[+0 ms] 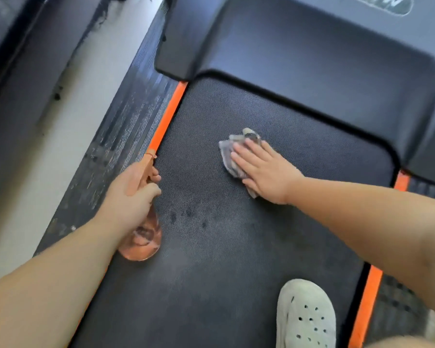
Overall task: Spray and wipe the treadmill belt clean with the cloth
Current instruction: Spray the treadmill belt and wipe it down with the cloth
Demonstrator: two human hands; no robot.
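Flat right hand (264, 169) presses crumpled grey cloth (227, 148) on dimpled black treadmill belt (236, 267) (dark spots at cloth's 7 o'clock); left hand (131, 194) grips translucent orange spray bottle (142, 238).

My right grip (261, 169) covers most of the crumpled grey cloth (227, 148); my left grip (131, 194) hides the middle of the blurred translucent orange spray bottle (142, 243). The white hood lettering (387, 2) and the pale perforated clog (305, 315) run off-frame.
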